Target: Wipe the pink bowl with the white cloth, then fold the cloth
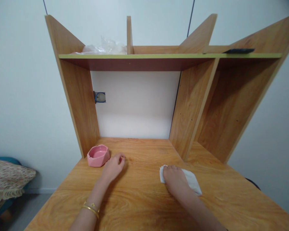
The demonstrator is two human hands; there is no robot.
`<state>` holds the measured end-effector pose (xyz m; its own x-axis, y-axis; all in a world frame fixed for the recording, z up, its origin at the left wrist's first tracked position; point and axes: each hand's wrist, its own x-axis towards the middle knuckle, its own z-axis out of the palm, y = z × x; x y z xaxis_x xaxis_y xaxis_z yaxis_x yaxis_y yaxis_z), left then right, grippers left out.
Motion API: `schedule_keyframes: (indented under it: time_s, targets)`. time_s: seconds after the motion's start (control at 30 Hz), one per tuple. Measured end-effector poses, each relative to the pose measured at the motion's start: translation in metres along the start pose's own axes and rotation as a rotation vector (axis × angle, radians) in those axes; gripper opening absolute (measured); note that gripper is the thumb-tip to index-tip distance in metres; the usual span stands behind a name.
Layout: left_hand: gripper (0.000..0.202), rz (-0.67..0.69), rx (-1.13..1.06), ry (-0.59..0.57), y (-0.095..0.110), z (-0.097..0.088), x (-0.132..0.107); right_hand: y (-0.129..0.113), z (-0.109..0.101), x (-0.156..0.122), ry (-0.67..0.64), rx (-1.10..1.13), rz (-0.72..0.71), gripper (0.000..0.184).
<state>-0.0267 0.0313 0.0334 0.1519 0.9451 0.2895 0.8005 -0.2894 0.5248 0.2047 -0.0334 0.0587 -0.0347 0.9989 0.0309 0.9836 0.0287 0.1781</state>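
Note:
My right hand (175, 178) is pressed down on a white cloth (192, 182) on the wooden desk, its fingers bent over the cloth's left end. The rest of the cloth lies out to the right, under and beyond the hand. To the left, my left hand (113, 166) rests low over the desk, fingers loosely curled with a gap by the thumb and nothing seen in them. A gold bracelet circles that wrist. Just beside this hand stands a pink, faceted ashtray (98, 160), close to the left side panel; whether the hand touches it I cannot tell.
The wooden desk (135, 199) carries a hutch with side panels and an upper shelf (154, 56). Clear plastic wrap (106, 47) and a flat black object (239, 50) lie up there. An open socket box (100, 97) sits in the back wall. A patterned fringed cloth (9, 178) shows at far left.

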Motion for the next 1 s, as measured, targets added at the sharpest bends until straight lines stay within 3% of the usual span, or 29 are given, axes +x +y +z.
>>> schedule_keyframes:
  time_s: [0.13,0.33,0.5,0.67,0.8,1.0]
  targets:
    - [0.036,0.060,0.006,-0.138,0.010,0.011,-0.006,-0.015,0.001,-0.001,0.069,0.091,-0.188,0.035]
    - [0.049,0.083,-0.061,-0.263,0.013,0.010,-0.009,-0.051,0.009,-0.009,0.221,0.224,-0.400,0.022]
    - [0.043,0.088,-0.121,-0.395,0.008,0.015,-0.009,-0.063,0.021,-0.011,0.248,0.318,-0.467,0.023]
    - [0.026,0.072,-0.141,-0.433,0.004,0.017,-0.007,-0.049,0.019,-0.008,0.237,0.543,-0.435,0.035]
    - [0.021,0.005,-0.077,-0.439,-0.001,-0.001,-0.004,-0.033,0.021,0.000,0.236,0.661,-0.350,0.040]
    - [0.010,-0.148,0.072,-0.436,-0.028,-0.050,-0.011,-0.027,0.035,0.009,0.203,0.689,-0.251,0.050]
